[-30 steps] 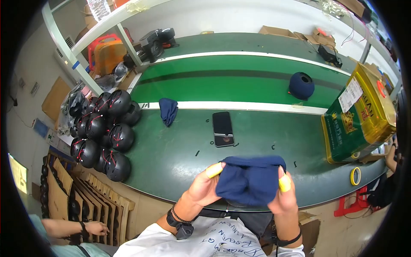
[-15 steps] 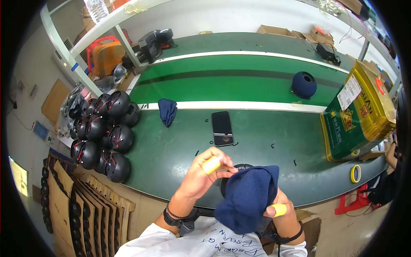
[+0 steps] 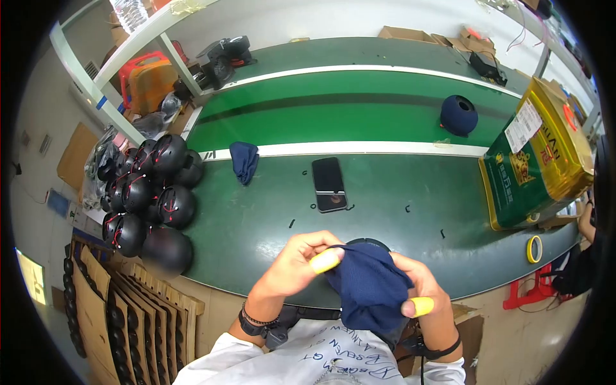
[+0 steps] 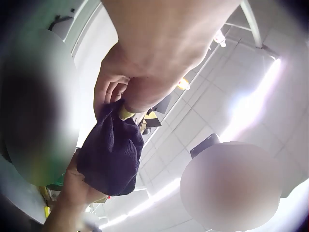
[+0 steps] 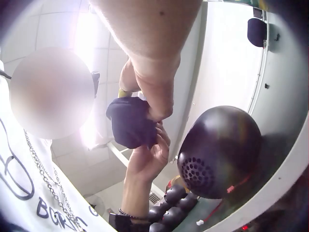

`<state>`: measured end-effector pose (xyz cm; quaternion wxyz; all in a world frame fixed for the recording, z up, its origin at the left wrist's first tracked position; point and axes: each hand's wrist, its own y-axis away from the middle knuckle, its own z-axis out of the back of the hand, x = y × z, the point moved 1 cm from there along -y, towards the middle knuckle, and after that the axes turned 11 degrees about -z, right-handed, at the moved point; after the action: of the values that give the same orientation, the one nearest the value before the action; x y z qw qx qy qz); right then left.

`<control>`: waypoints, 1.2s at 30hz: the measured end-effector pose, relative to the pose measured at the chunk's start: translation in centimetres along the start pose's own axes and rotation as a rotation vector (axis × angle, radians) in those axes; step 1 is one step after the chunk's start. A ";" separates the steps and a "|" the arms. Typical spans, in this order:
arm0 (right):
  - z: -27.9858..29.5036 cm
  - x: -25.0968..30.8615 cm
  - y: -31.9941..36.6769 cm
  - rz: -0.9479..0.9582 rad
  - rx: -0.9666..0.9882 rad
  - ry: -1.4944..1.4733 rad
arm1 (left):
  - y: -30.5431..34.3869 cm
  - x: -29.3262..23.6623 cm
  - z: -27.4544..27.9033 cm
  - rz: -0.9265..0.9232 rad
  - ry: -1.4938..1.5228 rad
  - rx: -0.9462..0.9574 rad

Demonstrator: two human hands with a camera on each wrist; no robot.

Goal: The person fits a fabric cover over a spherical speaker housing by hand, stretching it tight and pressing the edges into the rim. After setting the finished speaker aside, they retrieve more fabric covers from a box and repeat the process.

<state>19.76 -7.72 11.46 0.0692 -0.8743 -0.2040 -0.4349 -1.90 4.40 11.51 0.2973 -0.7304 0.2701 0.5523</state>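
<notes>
A navy knit cloth piece (image 3: 369,285) is stretched between both hands near the table's front edge. The left hand (image 3: 298,263) pinches its upper left edge between thumb and fingers, and the right hand (image 3: 423,289) grips its right side. Yellow tape wraps both thumbs. Behind the cloth, the dark rim of a round black shell (image 3: 378,244) shows; the right wrist view has a black shell with a perforated patch (image 5: 219,152) close by. In the left wrist view the cloth (image 4: 111,157) hangs from the left hand (image 4: 116,82), with the right hand (image 4: 77,188) below.
Black shells with red wires (image 3: 136,192) are piled at the left. Another navy cloth (image 3: 244,162), a phone (image 3: 329,185) and small black bits lie on the table. A navy-covered ball (image 3: 459,115) sits on the green strip. A large tin (image 3: 536,160) and yellow tape roll (image 3: 534,249) stand right.
The cloth was spread flat between both hands, then turned and bunched. The left hand, earlier raised beside it, now pinches its edge, and the right hand has shifted up along its side.
</notes>
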 end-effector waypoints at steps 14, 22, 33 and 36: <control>-1.8 0.6 0.8 -0.121 0.043 0.743 | 0.7 0.4 1.1 -0.165 -0.043 0.490; -3.3 -0.9 2.8 -0.078 0.050 0.910 | 3.5 -0.6 -0.5 -0.124 -0.298 0.932; -2.4 -0.7 4.7 -0.160 -0.097 1.094 | 5.2 0.6 0.7 -0.293 -0.169 0.548; -1.1 -1.9 4.9 -0.133 -0.134 1.101 | 5.4 0.3 0.5 -0.341 -0.259 0.623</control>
<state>19.99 -13.04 10.92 0.0822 -0.5060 -0.1642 -0.8428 -6.09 1.08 10.38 0.6248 -0.5636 0.2598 0.4739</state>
